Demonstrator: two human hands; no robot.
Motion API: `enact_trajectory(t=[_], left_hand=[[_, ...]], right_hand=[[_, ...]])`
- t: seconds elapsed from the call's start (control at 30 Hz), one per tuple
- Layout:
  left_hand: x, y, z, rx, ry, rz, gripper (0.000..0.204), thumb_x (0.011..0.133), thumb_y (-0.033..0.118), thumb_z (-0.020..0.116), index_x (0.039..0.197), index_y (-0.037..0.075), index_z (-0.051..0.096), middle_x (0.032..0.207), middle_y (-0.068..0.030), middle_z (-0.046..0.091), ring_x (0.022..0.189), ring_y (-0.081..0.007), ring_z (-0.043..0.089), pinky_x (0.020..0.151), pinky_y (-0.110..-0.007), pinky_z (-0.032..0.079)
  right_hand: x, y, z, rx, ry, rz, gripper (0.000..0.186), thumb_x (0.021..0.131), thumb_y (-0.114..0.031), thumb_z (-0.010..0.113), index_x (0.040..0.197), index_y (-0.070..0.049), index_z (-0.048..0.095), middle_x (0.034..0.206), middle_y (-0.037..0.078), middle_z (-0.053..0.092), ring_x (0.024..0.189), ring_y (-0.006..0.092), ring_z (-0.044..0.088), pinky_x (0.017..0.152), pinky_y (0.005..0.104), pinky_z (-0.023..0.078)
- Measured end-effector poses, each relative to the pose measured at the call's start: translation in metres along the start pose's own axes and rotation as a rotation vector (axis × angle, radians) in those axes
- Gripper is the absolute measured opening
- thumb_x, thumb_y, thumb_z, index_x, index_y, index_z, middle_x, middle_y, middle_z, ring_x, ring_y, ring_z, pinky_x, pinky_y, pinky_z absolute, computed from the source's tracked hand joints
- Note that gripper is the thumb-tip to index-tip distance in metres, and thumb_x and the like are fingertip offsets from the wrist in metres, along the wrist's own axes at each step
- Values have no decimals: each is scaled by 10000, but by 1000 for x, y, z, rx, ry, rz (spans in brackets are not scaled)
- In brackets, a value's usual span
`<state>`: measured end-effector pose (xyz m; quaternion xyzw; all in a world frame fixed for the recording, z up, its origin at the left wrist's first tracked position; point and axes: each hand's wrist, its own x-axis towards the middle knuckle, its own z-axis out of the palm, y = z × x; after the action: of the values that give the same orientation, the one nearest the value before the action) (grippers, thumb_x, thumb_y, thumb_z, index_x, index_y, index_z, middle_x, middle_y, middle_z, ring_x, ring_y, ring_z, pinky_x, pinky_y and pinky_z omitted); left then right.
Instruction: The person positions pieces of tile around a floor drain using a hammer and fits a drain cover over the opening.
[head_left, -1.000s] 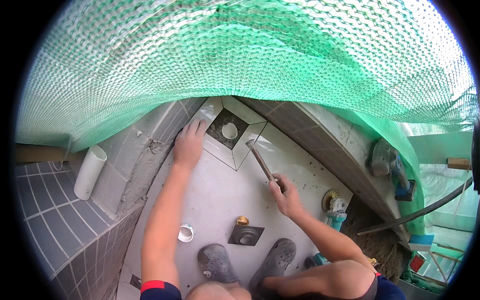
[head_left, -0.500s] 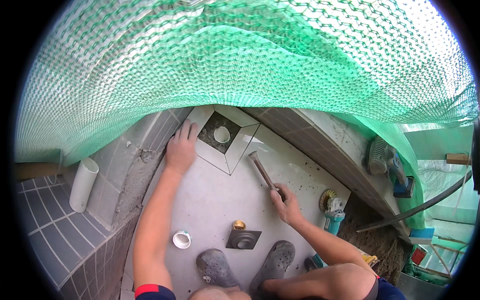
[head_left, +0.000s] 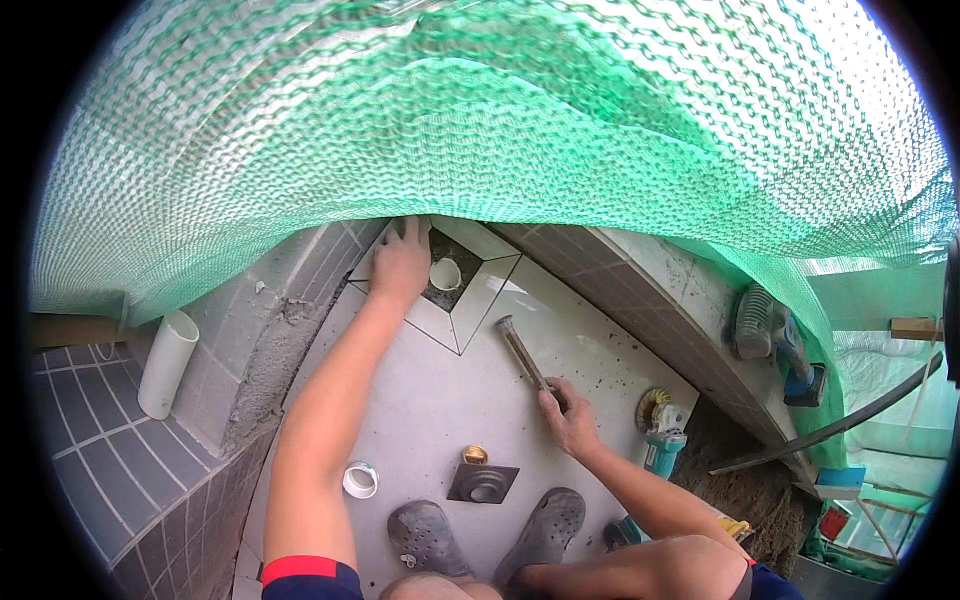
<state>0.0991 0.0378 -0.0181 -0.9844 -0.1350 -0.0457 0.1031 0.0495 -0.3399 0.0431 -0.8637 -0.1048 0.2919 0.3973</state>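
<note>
My left hand (head_left: 402,268) reaches to the far corner of the floor, fingers stretched out over the left strip of the mitred white tile frame (head_left: 485,297). Inside this frame lies a square of rough grey mortar with a round white drain pipe (head_left: 445,274) in it. In my right hand (head_left: 570,418) is a rod-shaped tool (head_left: 522,350), brown-grey with a flared far end, held slanting above the white floor tile; its exact kind is unclear. Near my feet are a dark square drain cover (head_left: 484,483), a brass-coloured round part (head_left: 475,455) and a white pipe ring (head_left: 361,480).
Green netting (head_left: 480,130) hangs low over the far side. A teal angle grinder (head_left: 661,445) lies at the floor's right edge, beside bare soil. Another power tool (head_left: 775,335) rests on the right ledge. A white pipe piece (head_left: 168,365) stands on the left tiled ledge.
My left hand has moved right and slightly farther, from the frame's left outer edge onto its left strip. My right hand and its tool have shifted only slightly.
</note>
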Motion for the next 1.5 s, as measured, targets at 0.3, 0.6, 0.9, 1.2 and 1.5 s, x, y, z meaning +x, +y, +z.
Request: enact_trajectory(t=[0.3, 0.6, 0.9, 1.2, 1.5], left_hand=[[6, 3, -4, 31, 3, 73, 451, 857, 99, 658, 1268, -83, 626, 1365, -188, 541, 794, -245, 669, 552, -345, 613], [9, 9, -2, -57, 88, 25, 356, 825, 72, 683, 1147, -79, 678, 1379, -207, 529, 787, -247, 663, 589, -347, 632], [4, 10, 4, -132, 106, 71, 296, 828, 75, 679, 1075, -88, 677, 1236, -160, 548, 937, -273, 651, 609, -339, 622], [-2, 16, -1, -236, 79, -63, 358, 848, 117, 669, 1136, -94, 671, 1283, -154, 539, 1060, -311, 619, 717, -357, 624], [-34, -19, -28, -793, 260, -255, 364, 860, -37, 594, 1211, 12, 677, 1253, -199, 621, 1121, -405, 623, 968, -485, 516]], right_hand=[[1, -1, -3, 4, -6, -27, 392, 1041, -329, 626, 1254, 1, 632, 847, 115, 675, 770, 172, 614, 761, 325, 521], [2, 8, 3, 21, 41, -85, 411, 1040, -347, 629, 1265, -3, 631, 847, 109, 678, 782, 178, 615, 773, 337, 524], [1, 5, 0, -1, -19, -2, 391, 1040, -341, 628, 1264, -21, 635, 812, 74, 636, 762, 149, 577, 752, 316, 504], [0, 7, 0, 19, 3, 3, 410, 1031, -356, 643, 1257, -14, 637, 829, 86, 654, 768, 156, 589, 758, 318, 508], [-2, 7, -5, -7, -10, 35, 441, 1026, -366, 649, 1291, -14, 638, 879, 114, 677, 808, 187, 615, 787, 344, 522]])
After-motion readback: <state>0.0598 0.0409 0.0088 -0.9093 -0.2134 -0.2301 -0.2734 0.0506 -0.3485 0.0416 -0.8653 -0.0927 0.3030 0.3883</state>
